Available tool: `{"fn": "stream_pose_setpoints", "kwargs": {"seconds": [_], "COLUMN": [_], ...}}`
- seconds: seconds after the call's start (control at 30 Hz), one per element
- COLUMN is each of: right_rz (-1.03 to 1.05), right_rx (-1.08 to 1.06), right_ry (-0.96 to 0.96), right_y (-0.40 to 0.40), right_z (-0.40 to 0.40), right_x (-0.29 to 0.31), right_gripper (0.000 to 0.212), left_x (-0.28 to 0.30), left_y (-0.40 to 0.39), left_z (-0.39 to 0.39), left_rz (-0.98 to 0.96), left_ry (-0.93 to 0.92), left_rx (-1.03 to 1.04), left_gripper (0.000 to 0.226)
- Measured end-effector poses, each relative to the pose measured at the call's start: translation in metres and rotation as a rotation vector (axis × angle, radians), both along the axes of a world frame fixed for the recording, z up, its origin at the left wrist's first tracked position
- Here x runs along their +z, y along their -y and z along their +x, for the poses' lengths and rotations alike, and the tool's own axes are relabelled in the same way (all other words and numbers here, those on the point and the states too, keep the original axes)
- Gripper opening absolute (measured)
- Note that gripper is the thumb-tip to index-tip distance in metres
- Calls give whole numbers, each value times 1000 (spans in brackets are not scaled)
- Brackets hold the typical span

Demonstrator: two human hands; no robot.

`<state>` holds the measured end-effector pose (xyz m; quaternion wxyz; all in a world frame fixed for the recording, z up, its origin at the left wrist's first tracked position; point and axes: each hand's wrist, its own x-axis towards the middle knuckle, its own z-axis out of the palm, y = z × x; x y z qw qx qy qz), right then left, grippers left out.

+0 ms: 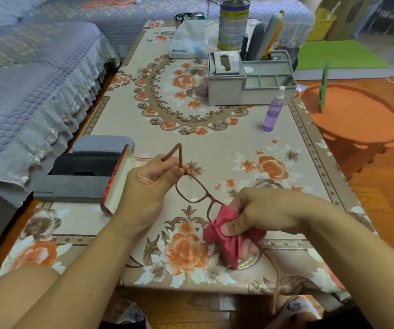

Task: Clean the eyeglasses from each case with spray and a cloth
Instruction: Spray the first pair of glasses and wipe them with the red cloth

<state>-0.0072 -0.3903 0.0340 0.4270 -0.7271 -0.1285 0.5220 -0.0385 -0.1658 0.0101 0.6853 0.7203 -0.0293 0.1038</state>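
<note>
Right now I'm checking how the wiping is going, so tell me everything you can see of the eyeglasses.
The eyeglasses have a thin reddish-brown frame, plastic by the look, with rectangular rims. They are held up above the floral table, tilted. The left hand pinches them at one hinge, that temple folded and pointing up. The right hand presses a red cloth around the other lens, hiding it. The second temple hangs open, down past the table's edge toward the person.

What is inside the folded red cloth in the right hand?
One lens end of the brown eyeglasses goes into the red cloth, pinched by the right hand. That lens itself is covered; the left hand holds the other end.
</note>
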Motion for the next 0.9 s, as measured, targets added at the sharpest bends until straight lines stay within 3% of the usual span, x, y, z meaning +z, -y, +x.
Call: {"fn": "stream_pose_setpoints", "kwargs": {"seconds": [0.33,0.6,0.9], "right_rz": [251,343,204], "right_rx": [-115,-271,73], "right_ry": [72,60,11], "right_y": [-13,-11,-3], "right_z": [-8,-3,-1], "right_x": [-7,-7,-3], "right_gripper": [10,25,13], "left_x": [-1,0,2], "left_y": [5,-9,-11], "left_z": [-6,-1,-3], "left_rz": [-60,-88,0], "left_ry": [-36,-3,38], "left_rx": [-59,-13,-32], "left_gripper": [19,21,18]}}
